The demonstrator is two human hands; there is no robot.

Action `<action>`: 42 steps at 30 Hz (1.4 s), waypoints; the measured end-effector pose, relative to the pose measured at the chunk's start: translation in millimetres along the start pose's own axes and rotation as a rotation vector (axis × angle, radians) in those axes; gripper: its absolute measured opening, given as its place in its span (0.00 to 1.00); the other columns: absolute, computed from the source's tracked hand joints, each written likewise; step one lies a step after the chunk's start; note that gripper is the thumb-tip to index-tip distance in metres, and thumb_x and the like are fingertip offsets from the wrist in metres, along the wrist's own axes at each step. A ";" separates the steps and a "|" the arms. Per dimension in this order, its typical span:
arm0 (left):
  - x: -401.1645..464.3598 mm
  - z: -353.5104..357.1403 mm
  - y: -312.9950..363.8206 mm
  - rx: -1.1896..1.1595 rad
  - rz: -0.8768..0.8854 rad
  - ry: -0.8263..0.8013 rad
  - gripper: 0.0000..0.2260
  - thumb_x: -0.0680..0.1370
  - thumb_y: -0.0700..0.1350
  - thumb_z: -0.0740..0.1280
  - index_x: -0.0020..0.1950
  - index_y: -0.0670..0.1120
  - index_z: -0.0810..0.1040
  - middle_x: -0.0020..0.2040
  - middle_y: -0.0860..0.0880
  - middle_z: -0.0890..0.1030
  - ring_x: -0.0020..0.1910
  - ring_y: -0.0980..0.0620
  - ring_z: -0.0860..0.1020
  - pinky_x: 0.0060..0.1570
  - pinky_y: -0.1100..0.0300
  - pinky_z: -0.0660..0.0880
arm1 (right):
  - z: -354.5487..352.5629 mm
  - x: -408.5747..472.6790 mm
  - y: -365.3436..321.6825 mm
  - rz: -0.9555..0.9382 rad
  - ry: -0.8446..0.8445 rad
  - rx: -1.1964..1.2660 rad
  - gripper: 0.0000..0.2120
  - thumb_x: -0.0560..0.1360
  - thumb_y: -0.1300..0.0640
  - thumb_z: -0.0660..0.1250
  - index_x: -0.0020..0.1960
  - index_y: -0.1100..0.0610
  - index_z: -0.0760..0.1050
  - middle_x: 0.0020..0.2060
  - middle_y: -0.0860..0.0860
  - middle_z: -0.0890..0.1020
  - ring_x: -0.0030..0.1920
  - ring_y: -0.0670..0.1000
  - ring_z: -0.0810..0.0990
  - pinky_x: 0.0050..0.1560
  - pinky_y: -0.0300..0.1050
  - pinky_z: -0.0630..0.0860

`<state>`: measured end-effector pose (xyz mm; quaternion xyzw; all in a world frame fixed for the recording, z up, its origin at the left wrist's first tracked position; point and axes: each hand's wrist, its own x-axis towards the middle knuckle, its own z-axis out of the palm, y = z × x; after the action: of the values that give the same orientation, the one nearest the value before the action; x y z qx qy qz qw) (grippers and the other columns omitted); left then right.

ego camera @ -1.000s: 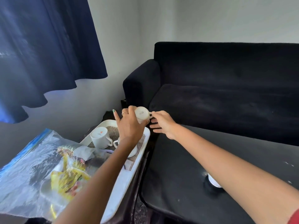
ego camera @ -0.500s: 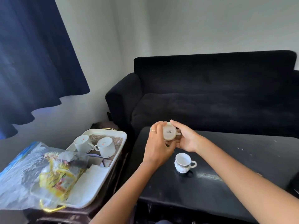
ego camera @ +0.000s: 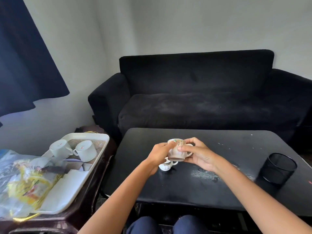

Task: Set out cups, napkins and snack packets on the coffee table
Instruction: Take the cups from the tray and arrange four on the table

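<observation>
Above the black coffee table (ego camera: 219, 146) I hold a small white patterned cup (ego camera: 176, 152) between both hands. My left hand (ego camera: 159, 153) grips its left side and my right hand (ego camera: 197, 153) grips its right side by the handle. A second small cup (ego camera: 166, 165) stands on the table just below, partly hidden by my left hand. On the white tray (ego camera: 87, 171) at the left lie two plain white cups (ego camera: 72, 149) on their sides, white napkins (ego camera: 67, 184) and a clear bag of yellow snack packets (ego camera: 25, 181).
A black mesh holder (ego camera: 277, 168) stands on the table's right side. A black sofa (ego camera: 202, 98) runs behind the table. The tray rests on a dark side table (ego camera: 94, 188) to the left. A dark blue curtain (ego camera: 25, 56) hangs at upper left. My knees show at the bottom.
Both hands carried the small cup from over the tray rightward to above the coffee table, and the view turned right. The cup now hangs just above the second cup.
</observation>
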<state>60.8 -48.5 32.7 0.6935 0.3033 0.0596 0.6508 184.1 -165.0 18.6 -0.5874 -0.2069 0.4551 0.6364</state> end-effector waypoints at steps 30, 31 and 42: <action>79.1 45.5 -86.7 1.106 0.315 0.057 0.29 0.72 0.61 0.68 0.71 0.59 0.66 0.79 0.50 0.54 0.78 0.51 0.43 0.72 0.45 0.33 | -48.8 26.0 64.3 0.040 0.289 -1.038 0.34 0.56 0.56 0.80 0.60 0.44 0.74 0.54 0.43 0.81 0.55 0.51 0.78 0.55 0.48 0.75; 83.0 45.5 -87.1 1.116 0.319 0.065 0.29 0.72 0.61 0.68 0.71 0.59 0.67 0.79 0.49 0.53 0.78 0.51 0.43 0.71 0.44 0.33 | -49.9 29.3 65.5 0.035 0.302 -1.031 0.33 0.57 0.57 0.79 0.60 0.45 0.74 0.54 0.44 0.81 0.56 0.51 0.78 0.57 0.49 0.74; 113.1 41.0 -88.6 1.136 0.258 0.022 0.29 0.74 0.62 0.66 0.73 0.61 0.63 0.79 0.49 0.50 0.78 0.49 0.41 0.72 0.44 0.33 | -63.5 53.8 71.6 0.041 0.306 -0.946 0.34 0.59 0.57 0.79 0.63 0.47 0.73 0.58 0.46 0.80 0.61 0.53 0.75 0.64 0.56 0.68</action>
<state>141.5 -30.5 -91.8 0.9645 0.2076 -0.0262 0.1611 237.7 -163.7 -77.2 -0.8758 -0.2833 0.2325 0.3141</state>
